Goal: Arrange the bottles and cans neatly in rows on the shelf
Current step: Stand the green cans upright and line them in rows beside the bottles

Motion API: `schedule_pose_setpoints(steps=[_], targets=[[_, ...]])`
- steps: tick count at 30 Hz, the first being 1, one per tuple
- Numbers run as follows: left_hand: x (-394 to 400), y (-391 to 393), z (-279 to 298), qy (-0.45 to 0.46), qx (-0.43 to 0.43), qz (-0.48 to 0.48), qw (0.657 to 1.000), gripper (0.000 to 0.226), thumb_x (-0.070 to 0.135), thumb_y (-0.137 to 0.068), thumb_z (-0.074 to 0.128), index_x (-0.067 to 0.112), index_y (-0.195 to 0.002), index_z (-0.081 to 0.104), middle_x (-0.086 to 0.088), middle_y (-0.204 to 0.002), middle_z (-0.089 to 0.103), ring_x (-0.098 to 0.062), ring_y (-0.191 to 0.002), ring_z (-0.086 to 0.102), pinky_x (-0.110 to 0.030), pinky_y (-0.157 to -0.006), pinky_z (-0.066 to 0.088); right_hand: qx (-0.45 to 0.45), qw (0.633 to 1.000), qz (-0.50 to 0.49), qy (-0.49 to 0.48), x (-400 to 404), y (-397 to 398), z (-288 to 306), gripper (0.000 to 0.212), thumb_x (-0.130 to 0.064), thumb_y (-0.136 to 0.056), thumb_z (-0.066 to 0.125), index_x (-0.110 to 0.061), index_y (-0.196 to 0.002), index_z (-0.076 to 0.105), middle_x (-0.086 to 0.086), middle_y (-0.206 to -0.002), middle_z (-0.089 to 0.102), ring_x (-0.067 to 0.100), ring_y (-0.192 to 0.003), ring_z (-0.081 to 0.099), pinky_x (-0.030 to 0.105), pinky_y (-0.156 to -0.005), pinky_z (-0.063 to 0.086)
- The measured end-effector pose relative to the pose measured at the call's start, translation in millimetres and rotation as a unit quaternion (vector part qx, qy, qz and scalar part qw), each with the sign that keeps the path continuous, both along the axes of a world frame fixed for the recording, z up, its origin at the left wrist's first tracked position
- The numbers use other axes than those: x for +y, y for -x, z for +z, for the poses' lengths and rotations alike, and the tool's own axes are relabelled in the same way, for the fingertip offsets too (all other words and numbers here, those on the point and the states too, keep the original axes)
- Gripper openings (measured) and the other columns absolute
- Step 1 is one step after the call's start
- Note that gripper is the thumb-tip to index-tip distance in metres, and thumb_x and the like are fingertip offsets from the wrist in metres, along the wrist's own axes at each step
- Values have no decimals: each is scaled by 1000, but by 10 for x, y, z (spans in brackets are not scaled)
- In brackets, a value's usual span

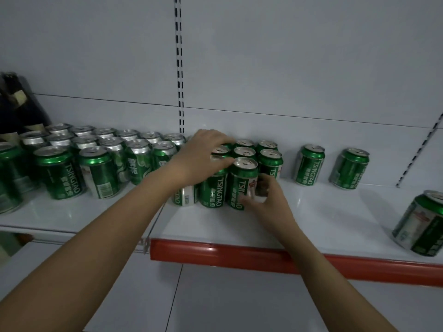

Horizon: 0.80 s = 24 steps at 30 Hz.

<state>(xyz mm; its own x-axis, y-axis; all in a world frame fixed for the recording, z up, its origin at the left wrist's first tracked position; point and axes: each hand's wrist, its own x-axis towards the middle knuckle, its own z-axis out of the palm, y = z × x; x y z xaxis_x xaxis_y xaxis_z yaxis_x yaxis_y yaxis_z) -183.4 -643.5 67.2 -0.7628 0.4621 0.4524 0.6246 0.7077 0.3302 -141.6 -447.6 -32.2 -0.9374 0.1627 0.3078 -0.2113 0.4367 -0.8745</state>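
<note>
Head view looks down, close, at the shelf [311, 219].

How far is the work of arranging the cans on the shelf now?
Done: the cans on the left stand in rows. In hand: the right hand grips the front can of the middle block, and the left hand rests on cans beside it. Left: three loose cans on the right.

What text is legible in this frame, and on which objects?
"TSINGTAO": front left can.
"TSINGTAO": can under the left hand.
"TSINGTAO", lower letters hidden by fingers: can in the right hand.
"TSINGTAO": loose can right of the cluster.
"TSINGTAO": next loose can, fainter.
Chinese characters on several cans: too blurred to read.
Barcode panel on the white-sided can: unreadable.
Far right can: logo blurred.
</note>
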Motion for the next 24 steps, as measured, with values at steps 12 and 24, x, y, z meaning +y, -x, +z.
schedule_pose_setpoints(steps=[12,24], targets=[[-761,-144,-740,-220,-137,5,966,77,16,-89,73,39,-149,30,15,-143,24,0,-130,25,-26,-111,26,128,987,-60,72,-512,-214,-33,20,-2,-96,56,-20,-88,60,5,-74,62,21,-64,56,33,-58,46],[-713,-106,-873,-220,-61,32,973,79,22,-87,75,33,-151,30,5,-146,25,2,-122,26,-15,-102,26,42,996,-44,65,-517,-198,-42,17,1,-96,53,-11,-86,61,8,-64,61,13,-53,54,24,-50,45]])
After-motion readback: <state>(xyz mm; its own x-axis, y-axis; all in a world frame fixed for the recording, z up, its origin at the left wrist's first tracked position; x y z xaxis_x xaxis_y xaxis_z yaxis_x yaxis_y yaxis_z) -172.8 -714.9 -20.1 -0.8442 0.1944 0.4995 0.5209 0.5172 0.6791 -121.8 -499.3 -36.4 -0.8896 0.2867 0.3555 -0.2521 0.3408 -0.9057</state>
